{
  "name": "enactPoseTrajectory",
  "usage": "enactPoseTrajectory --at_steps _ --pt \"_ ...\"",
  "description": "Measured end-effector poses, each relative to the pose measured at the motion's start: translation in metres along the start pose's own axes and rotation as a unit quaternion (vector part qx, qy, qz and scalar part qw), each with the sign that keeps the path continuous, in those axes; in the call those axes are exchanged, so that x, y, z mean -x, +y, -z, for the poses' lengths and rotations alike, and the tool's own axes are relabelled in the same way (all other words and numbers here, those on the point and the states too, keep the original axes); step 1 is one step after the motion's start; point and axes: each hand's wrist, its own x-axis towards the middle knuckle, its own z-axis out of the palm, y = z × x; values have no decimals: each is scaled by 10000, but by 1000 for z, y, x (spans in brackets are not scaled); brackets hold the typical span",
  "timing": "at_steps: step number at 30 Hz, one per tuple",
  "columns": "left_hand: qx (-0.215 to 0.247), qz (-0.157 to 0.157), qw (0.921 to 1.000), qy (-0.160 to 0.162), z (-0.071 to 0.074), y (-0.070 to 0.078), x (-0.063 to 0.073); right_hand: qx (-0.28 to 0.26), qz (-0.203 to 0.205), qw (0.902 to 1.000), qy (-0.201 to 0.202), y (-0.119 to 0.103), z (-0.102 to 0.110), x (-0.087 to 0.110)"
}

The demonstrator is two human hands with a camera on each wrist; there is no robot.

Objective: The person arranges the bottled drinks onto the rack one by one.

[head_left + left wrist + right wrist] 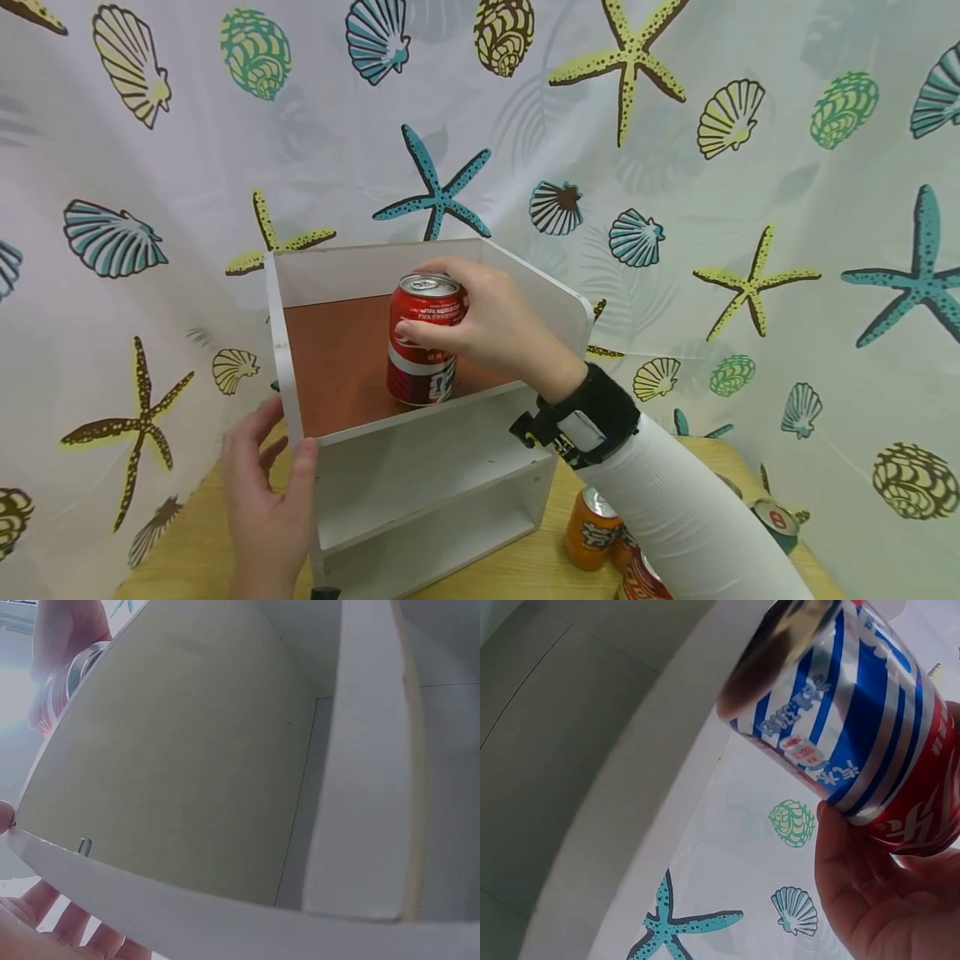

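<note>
The left wrist view looks into the lower compartments of the white shelf unit [285, 358], which the head view shows only from above; at its upper left, just part of the red can [416, 367] appears beyond the top board's edge. The head view alone takes in the reddish-brown floor [341, 350] of the top compartment, the table [495, 575] under the unit and, to the right, an orange can [588, 533] and a green can [780, 521]. It shows the red can's silver top, while the right wrist view shows its bottom end and blue-and-white stripes, with the patterned curtain [322, 167] beyond.

The left hand [266, 500] is parted wide between thumb and fingers; it holds the unit's left side panel, thumb at the front edge, bent fingers along the outer face. The right hand [487, 321] is closed to the can's width, thumb across the near side and fingers round the back. It holds the red can nearly upright at the top compartment, near the front edge; whether the base touches the floor there, I cannot tell.
</note>
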Motion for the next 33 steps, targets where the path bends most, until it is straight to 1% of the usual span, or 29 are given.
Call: enactPoseTrajectory --at_steps 6,13,20,23,29,31,33 --pt "29 10 10000 12 0 0 -1 15 18 10000 -48 1 -2 -2" --pt "45 33 10000 26 0 0 -2 -131 -97 9999 -39 4 -3 -4" --pt "144 -51 9998 88 -2 -2 1 125 47 9999 72 5 -9 -2" --pt "120 -71 9999 79 -1 -2 1 117 53 9998 129 5 -11 -1" --pt "103 -130 9998 97 -1 -2 0 87 -182 9994 266 5 -17 6" --pt "79 -85 9999 87 -1 -2 0 2 -327 9991 284 5 -19 9" --pt "65 -11 10000 67 -1 -1 1 -199 -490 9982 297 5 -19 13"
